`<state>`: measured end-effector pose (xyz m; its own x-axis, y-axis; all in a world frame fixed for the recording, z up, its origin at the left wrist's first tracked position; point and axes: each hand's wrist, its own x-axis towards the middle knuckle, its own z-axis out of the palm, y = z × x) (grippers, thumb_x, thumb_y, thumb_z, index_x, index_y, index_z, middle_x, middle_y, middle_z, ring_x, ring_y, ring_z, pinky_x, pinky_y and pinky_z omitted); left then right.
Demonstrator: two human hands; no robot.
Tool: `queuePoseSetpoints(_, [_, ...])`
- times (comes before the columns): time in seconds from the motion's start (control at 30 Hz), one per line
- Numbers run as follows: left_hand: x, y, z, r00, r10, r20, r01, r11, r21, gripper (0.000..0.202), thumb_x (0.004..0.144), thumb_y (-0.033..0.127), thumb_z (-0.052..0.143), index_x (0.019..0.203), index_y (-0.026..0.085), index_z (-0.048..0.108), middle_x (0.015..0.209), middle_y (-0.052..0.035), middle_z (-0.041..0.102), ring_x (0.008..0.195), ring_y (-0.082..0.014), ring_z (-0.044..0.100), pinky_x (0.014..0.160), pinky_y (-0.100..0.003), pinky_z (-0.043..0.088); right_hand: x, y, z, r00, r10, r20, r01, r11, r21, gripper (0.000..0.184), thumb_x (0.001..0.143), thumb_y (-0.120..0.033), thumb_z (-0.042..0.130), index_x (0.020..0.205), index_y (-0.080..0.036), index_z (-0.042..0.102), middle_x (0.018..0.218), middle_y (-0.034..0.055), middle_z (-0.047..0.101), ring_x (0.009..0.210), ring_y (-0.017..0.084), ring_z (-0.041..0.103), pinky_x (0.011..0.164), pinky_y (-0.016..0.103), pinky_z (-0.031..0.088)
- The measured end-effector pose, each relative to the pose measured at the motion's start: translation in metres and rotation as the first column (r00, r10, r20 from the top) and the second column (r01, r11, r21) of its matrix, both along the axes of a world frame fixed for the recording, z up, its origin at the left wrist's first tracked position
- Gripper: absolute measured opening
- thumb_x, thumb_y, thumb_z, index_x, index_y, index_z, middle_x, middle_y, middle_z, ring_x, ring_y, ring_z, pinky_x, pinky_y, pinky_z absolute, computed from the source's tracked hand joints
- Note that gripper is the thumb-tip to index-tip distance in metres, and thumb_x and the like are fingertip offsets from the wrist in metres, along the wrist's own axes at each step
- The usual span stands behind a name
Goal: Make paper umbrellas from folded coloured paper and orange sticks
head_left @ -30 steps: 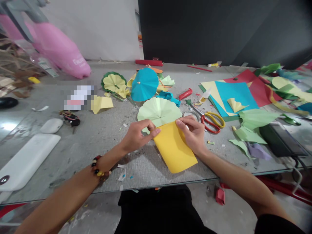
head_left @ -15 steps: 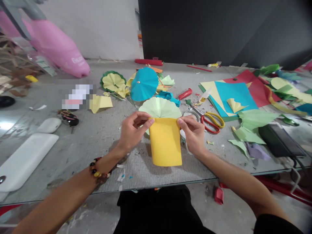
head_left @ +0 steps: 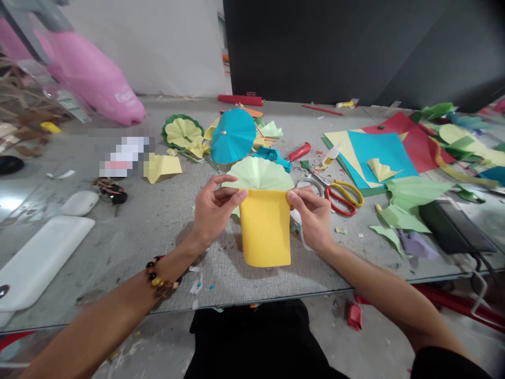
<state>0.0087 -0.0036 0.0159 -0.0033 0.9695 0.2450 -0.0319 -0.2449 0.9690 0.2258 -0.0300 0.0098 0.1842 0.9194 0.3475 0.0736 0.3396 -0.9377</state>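
Observation:
A sheet of yellow paper (head_left: 265, 229) hangs between my hands, its upper edge level and its lower part bowed. My left hand (head_left: 215, 210) pinches the top left corner between thumb and fingers, with the index finger lifted off. At the top right corner, my right hand (head_left: 313, 216) pinches the paper between thumb and index finger. Just behind it lies a pale green scalloped paper disc (head_left: 258, 172), partly covered by the sheet. Close to my right hand are a roll of clear tape (head_left: 310, 185) and scissors (head_left: 341, 197) with red and yellow handles.
Beyond the disc stands a blue paper umbrella (head_left: 234, 136), near a red-handled tool (head_left: 300, 151). Coloured paper sheets (head_left: 379, 152) and green scraps (head_left: 414, 189) lie to the right. On the left are a white power bank (head_left: 47, 263), keys (head_left: 112, 190) and a pink spray bottle (head_left: 90, 73).
The yellow paper has shifted slightly left, and its lower edge has risen a little. My left index finger has lifted from the paper's edge. My right hand keeps its pinch.

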Motion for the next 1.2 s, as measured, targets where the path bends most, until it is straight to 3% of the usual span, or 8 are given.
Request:
queuePoseSetpoints(0.4, [-0.002,-0.001,-0.002,0.999,-0.006,-0.051,0.01,0.998,0.059,0.035,0.083,0.037,0.078,0.111,0.021,0.064,0.081,-0.0012,0.074,0.081,-0.0153,0.073,0.073,-0.023,0.059,0.0,0.0,0.002,1.0,-0.017,-0.013,0.017,1.0,-0.005,0.009,0.086,-0.035,0.074,0.082,-0.028,0.079,0.076,0.0002,0.063,0.075,0.015,0.056,0.069,0.032,0.047])
queuePoseSetpoints(0.53, [-0.006,0.002,-0.006,0.987,-0.066,-0.148,0.092,0.979,0.183,0.014,0.086,0.028,0.072,0.096,0.019,0.07,0.09,-0.0031,0.072,0.085,-0.0144,0.07,0.08,-0.025,0.059,0.001,0.001,0.0,0.999,-0.038,-0.021,0.039,0.999,0.018,0.008,0.085,-0.034,0.075,0.083,-0.028,0.079,0.081,0.0006,0.066,0.08,0.016,0.059,0.072,0.032,0.047])
queuePoseSetpoints(0.63, [-0.009,0.004,-0.009,0.975,-0.111,-0.194,0.154,0.962,0.225,0.009,0.086,0.025,0.071,0.091,0.019,0.068,0.089,-0.0028,0.069,0.083,-0.0138,0.066,0.079,-0.025,0.057,0.002,0.001,0.0,0.999,-0.034,-0.004,0.034,0.999,0.032,0.007,0.086,-0.034,0.074,0.084,-0.029,0.079,0.083,0.0008,0.068,0.083,0.016,0.061,0.075,0.033,0.049])
queuePoseSetpoints(0.83, [-0.014,0.011,-0.012,0.908,-0.2,-0.367,0.257,0.96,0.111,0.012,0.085,0.029,0.072,0.087,0.018,0.067,0.084,-0.0024,0.069,0.078,-0.0144,0.066,0.075,-0.026,0.055,0.005,0.0,0.004,0.982,-0.079,0.172,0.056,0.989,0.135,0.008,0.086,-0.032,0.074,0.085,-0.026,0.078,0.083,0.0022,0.069,0.079,0.017,0.062,0.076,0.035,0.052])
queuePoseSetpoints(0.97, [-0.016,0.015,-0.01,0.919,-0.269,-0.287,0.279,0.96,-0.005,0.018,0.085,0.035,0.074,0.086,0.017,0.069,0.085,-0.0039,0.072,0.081,-0.016,0.069,0.075,-0.026,0.057,0.006,0.001,0.007,0.968,-0.11,0.226,0.064,0.977,0.204,0.008,0.086,-0.031,0.073,0.085,-0.025,0.078,0.082,0.0019,0.069,0.079,0.016,0.063,0.075,0.034,0.053])
queuePoseSetpoints(1.2, [-0.013,0.013,-0.008,0.974,-0.153,-0.168,0.168,0.983,0.079,0.015,0.081,0.03,0.078,0.083,0.017,0.07,0.082,-0.0027,0.073,0.079,-0.0145,0.071,0.075,-0.023,0.06,0.009,0.007,0.002,0.984,-0.11,0.139,0.087,0.984,0.158,0.007,0.086,-0.032,0.074,0.085,-0.027,0.079,0.082,0.0007,0.069,0.078,0.015,0.062,0.073,0.032,0.052])
